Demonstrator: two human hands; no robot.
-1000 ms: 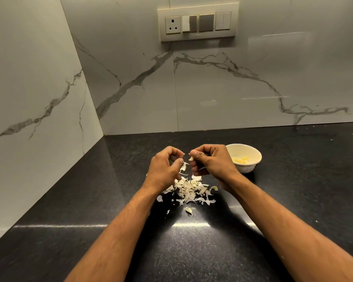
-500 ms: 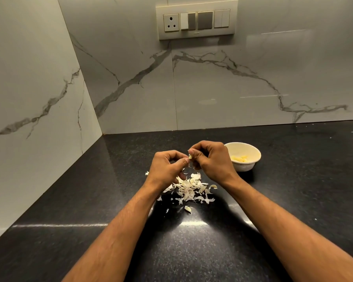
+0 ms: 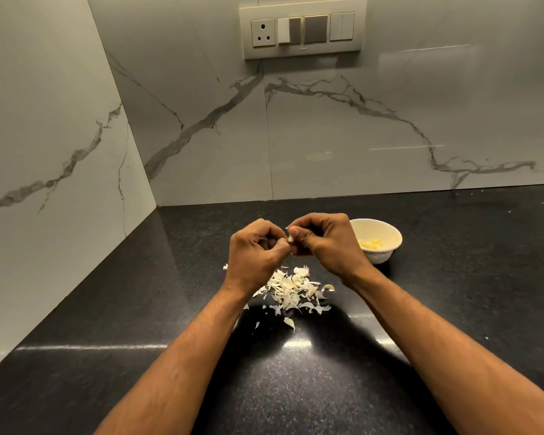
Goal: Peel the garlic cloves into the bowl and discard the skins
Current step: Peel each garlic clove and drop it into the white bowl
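Head view: left hand [image 3: 255, 255] and right hand [image 3: 324, 243] both pinch one small pale garlic clove [image 3: 291, 238] above the worktop, white round bowl [image 3: 387, 233] at 3 o'clock. Better strip skin gently, over the papery skin pile [image 3: 292, 288].

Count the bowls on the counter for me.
1: a white bowl on the black counter, just behind the right hand, with peeled cloves inside. None seem hidden.

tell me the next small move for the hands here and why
Probably keep pulling skin off the garlic clove pinched between the left hand and right hand, then drop it in the bowl. The clove sits at the fingertips above the pile of skins, and the bowl with peeled cloves is just beyond the right hand.
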